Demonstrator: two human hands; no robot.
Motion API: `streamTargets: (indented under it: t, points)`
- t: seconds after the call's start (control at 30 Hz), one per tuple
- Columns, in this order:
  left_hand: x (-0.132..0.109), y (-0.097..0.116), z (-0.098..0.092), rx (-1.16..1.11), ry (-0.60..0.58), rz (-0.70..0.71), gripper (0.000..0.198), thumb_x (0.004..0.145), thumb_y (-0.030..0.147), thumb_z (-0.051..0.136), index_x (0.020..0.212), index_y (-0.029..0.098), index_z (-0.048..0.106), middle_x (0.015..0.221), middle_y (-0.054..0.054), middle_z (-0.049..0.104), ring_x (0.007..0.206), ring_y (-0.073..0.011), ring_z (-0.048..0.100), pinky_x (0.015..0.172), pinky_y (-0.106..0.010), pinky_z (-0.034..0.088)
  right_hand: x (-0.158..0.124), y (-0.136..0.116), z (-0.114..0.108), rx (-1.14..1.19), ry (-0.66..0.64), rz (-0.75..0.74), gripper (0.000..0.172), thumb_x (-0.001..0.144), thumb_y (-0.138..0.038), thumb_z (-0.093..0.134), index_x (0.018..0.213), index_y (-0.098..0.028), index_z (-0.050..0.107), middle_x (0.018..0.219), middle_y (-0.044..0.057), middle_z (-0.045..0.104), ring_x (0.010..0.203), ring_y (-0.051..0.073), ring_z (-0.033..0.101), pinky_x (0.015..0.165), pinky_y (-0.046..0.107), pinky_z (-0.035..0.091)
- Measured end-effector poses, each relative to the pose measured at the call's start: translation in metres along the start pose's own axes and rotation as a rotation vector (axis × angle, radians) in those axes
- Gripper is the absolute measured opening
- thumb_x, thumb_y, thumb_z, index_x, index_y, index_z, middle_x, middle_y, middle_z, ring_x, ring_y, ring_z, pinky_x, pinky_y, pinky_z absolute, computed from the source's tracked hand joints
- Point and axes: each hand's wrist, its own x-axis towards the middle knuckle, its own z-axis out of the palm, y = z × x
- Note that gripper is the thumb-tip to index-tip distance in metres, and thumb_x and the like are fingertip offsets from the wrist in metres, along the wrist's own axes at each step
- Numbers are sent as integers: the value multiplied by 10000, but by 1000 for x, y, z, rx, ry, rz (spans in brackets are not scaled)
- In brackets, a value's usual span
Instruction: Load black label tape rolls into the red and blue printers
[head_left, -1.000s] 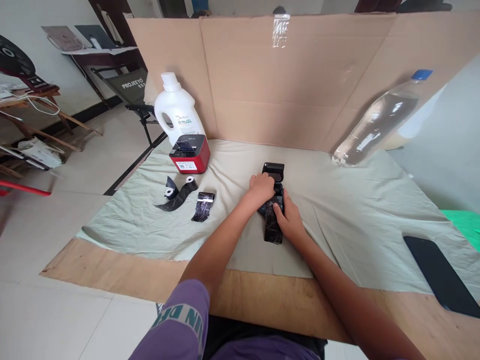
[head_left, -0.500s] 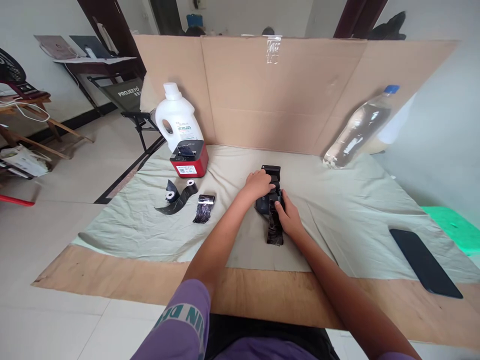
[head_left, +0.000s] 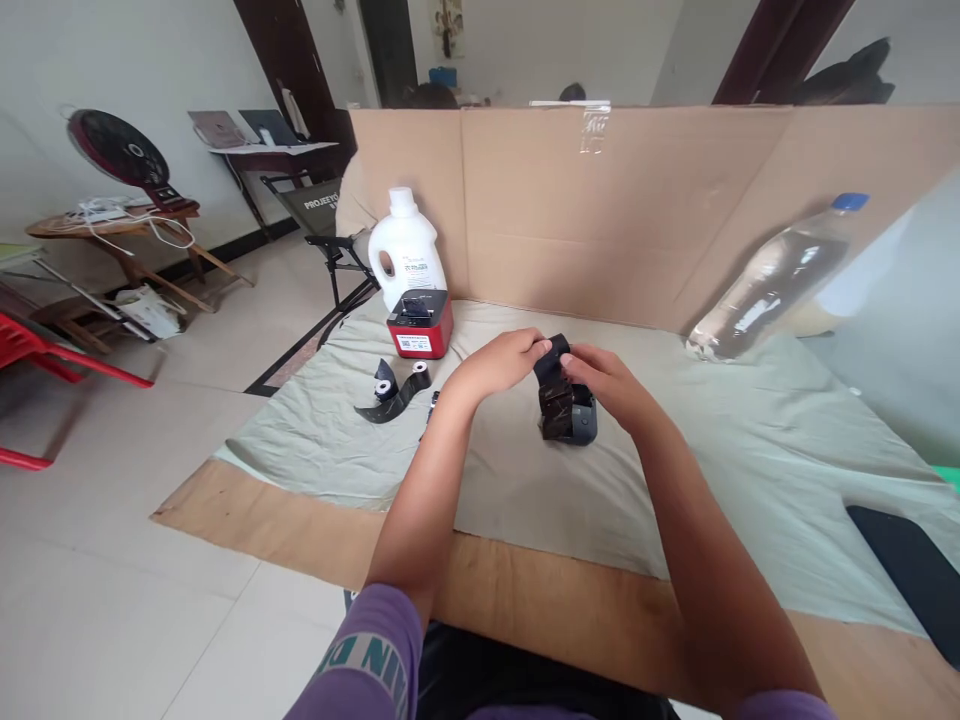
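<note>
Black tape roll (head_left: 552, 362) sits mid-frame, pinched by the left hand (head_left: 504, 362) and right hand (head_left: 606, 378), both nearly closed, its strip (head_left: 556, 414) hanging against a dark grey device (head_left: 586, 426). Adjusting the roll seems the step in hand; the next move calls for 2 steady grips and an untwisted strip.

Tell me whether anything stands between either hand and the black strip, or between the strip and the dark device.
Nothing visible does. The left hand and right hand both hold the black strip near its top; its lower part overlaps the dark device, though contact there is unclear.
</note>
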Motion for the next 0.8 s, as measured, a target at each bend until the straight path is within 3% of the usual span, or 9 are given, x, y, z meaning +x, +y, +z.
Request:
streamTargets:
  t: [0.1, 0.2, 0.4, 0.6, 0.8]
  points:
    - [-4, 4, -6, -100, 110, 72, 406, 1003, 442, 333, 847, 170, 591, 827, -18, 613, 810, -173, 560, 762, -287, 440, 11, -26, 3, 7, -50, -25, 310, 869, -449, 655, 1073, -215, 661, 984, 43, 718, 949, 226, 672, 856, 392, 545]
    - [-8, 11, -10, -234, 120, 137, 442, 1011, 455, 319, 819, 161, 587, 818, -12, 608, 817, -165, 563, 763, -277, 444, 10, -38, 3, 57, -40, -68, 325, 855, -413, 681, 1105, -210, 641, 961, 51, 720, 894, 226, 688, 788, 387, 567]
    - [-10, 24, -12, -403, -53, 185, 346, 935, 422, 536, 1140, 162, 636, 1085, -46, 674, 993, -201, 609, 846, -280, 472, 1, -46, -13, 88, -24, -134, 372, 828, -421, 729, 1129, -218, 647, 932, 44, 712, 877, 232, 698, 758, 378, 581]
    - [-1, 21, -5, -425, 16, 195, 434, 923, 398, 569, 1313, 209, 577, 1264, -53, 648, 1132, -228, 598, 896, -289, 469, 0, -40, -26, 135, 25, -128, 444, 843, -391, 703, 1242, -230, 590, 753, -13, 670, 676, 161, 637, 613, 306, 537]
    - [4, 17, 0, -495, 46, 198, 449, 926, 354, 571, 1350, 208, 550, 1358, -57, 605, 1241, -240, 559, 995, -317, 449, -2, -41, -27, 137, 40, -107, 460, 830, -404, 710, 1241, -232, 596, 710, -24, 639, 670, 164, 625, 614, 303, 514]
